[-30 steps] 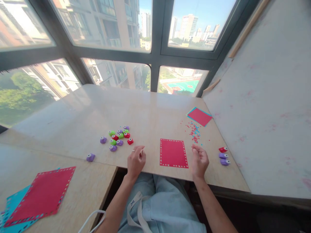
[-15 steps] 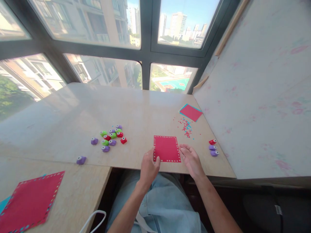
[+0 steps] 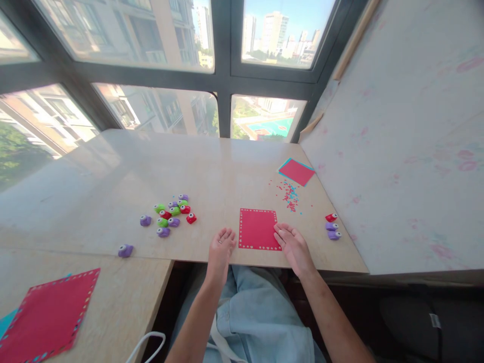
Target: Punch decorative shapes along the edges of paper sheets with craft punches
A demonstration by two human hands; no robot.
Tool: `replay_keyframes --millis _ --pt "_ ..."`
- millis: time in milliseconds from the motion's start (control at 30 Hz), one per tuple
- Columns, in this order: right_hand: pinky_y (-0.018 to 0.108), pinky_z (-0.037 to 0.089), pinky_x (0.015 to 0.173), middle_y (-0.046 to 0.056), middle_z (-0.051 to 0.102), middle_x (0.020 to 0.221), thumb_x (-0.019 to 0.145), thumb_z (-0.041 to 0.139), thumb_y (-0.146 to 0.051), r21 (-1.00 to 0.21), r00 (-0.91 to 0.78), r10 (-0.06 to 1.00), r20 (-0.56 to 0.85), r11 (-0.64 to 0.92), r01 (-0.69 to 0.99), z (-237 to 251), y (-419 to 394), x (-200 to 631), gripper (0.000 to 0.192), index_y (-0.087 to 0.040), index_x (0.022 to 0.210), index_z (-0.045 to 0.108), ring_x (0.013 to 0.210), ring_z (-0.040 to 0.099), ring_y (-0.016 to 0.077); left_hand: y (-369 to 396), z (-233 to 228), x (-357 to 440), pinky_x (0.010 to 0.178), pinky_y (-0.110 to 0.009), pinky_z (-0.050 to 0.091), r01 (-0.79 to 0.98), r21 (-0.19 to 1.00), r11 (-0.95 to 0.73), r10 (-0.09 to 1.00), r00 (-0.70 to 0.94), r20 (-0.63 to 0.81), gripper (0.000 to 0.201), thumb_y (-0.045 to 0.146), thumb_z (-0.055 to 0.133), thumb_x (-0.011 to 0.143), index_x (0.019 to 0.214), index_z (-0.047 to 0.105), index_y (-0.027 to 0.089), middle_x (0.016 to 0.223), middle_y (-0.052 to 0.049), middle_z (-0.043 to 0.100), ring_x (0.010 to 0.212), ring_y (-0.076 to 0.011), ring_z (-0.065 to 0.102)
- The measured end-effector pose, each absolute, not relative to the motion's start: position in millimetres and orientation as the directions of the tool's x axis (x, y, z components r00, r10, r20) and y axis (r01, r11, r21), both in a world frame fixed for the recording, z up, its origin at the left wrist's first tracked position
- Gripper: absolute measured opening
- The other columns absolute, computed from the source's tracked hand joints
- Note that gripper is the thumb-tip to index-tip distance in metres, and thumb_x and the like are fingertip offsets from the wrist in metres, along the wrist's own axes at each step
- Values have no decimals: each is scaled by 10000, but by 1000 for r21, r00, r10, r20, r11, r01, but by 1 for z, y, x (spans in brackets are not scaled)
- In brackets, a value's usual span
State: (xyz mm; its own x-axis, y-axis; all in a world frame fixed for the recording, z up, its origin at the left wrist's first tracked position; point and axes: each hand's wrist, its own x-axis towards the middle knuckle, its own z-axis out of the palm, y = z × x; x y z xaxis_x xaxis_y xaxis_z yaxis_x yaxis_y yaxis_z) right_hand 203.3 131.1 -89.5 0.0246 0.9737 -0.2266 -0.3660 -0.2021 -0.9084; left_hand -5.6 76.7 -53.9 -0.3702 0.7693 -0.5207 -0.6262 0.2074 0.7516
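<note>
Wide pale stone-look desk (image 3: 212, 166) under the dark-framed windows, running from a lower left section to a pale pink-stained wall panel on the right. On that lower left section, well away from the small red rectangular paper card with a punched white-dotted border (image 3: 258, 228), a large red paper sheet with a punched edge (image 3: 47, 317), lying flat over a scrap of blue paper. The small card itself flat at the near edge of the desk, squarely between both hands. Right hand (image 3: 295, 247) flat and open, palm down, fingertips touching the card's right edge, grasping nothing. Left hand (image 3: 220, 249) also flat and open on the desk, fingers spread, just beside the card's left edge, apparently not quite touching it, likewise empty. Beyond the card and to its right, a smaller red paper square on a blue backing sheet (image 3: 297, 171), with a scatter of tiny red and blue paper punch-outs (image 3: 289, 194) between that square and the card. Left of the card, a cluster of small green, purple and red plastic craft punches (image 3: 172, 214), one stray purple punch (image 3: 125, 250) nearer the desk edge. Right of the card, past the right hand, three more small punches, one red and two purple (image 3: 331, 227), in a short row.
</note>
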Motion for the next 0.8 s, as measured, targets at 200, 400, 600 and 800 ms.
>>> replay_keyframes --millis 200,400,600,800 --pt "437 483 1052 60 698 1111 687 804 -337 -897 22 968 -250 -223 -382 -88 129 202 333 -234 965 654 1215 589 267 75 -39 -12 1069 -365 469 -712 662 234 749 -302 -590 243 35 539 826 1044 546 141 1238 -190 606 1168 -214 620" --pt "443 506 1024 72 699 1125 705 792 -354 -913 -17 971 -239 -231 -338 -88 131 204 334 -230 983 653 1207 595 273 87 -42 -4 1076 -373 461 -703 669 240 750 -303 -588 225 46 566 820 1021 547 146 1196 -182 626 1158 -211 625" --pt "430 479 1054 67 696 1125 698 797 -336 -897 -54 963 -264 -265 -354 -86 133 205 328 -228 976 659 1211 593 260 97 -36 0 1075 -366 458 -726 640 253 747 -274 -606 212 32 549 825 1004 555 146 1154 -165 651 1153 -209 627" --pt "418 462 1066 63 694 1125 678 816 -332 -884 -85 954 -286 -297 -362 -82 136 204 350 -228 973 659 1228 578 254 100 -37 -3 1054 -384 477 -684 668 295 754 -263 -602 222 47 587 809 1008 561 141 1165 -178 640 1166 -228 619"
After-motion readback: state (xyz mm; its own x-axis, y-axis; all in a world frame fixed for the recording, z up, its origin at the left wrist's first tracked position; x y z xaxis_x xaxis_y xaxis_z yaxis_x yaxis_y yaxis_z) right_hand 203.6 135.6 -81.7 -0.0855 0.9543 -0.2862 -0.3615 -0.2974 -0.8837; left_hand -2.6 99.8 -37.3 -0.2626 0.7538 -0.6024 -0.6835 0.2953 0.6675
